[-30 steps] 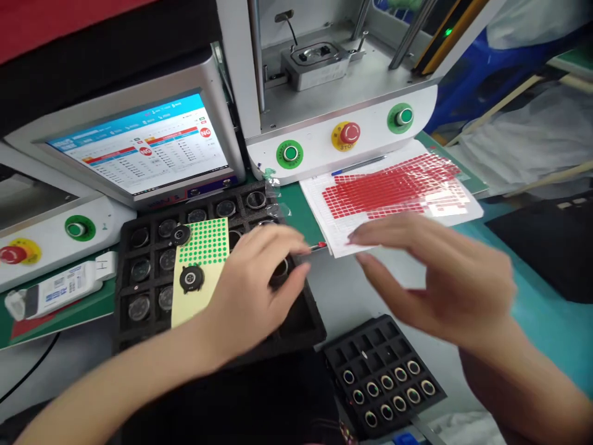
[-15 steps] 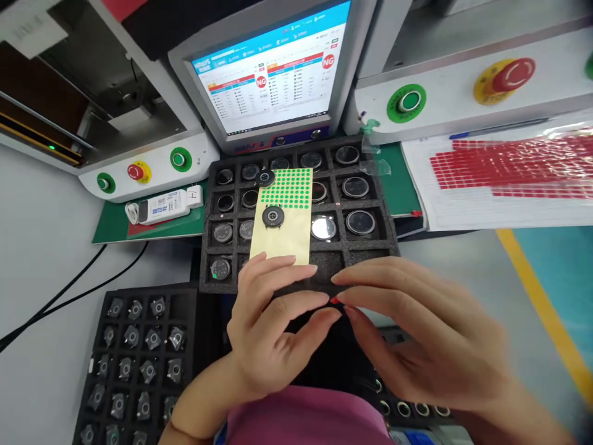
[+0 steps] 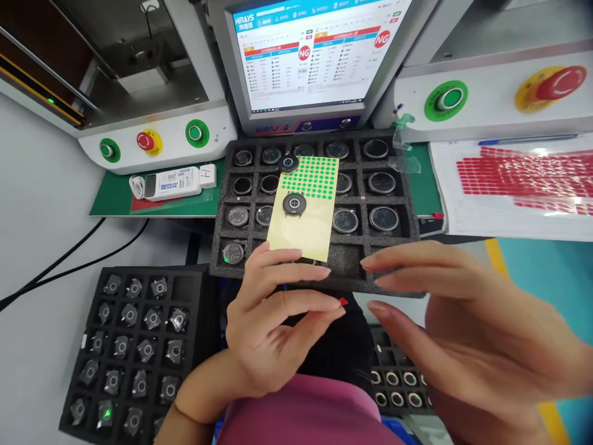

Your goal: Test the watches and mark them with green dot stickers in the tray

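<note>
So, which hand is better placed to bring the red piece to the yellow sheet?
Likely the left hand: the red piece is at its fingertips, and it is nearer the yellow sheet; the right hand looks empty.

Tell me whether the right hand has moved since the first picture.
Yes, leftward: in view, the right hand overlapped the papers; now it overlaps the front edge of the bench tray.

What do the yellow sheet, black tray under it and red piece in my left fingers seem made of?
Yellow sheet: probably smooth backing paper, thin, flat and carrying green dots. Black tray: likely matte foam, given its grainy surface. Red piece: perhaps plastic film, evenly bright; too small to tell.
</note>
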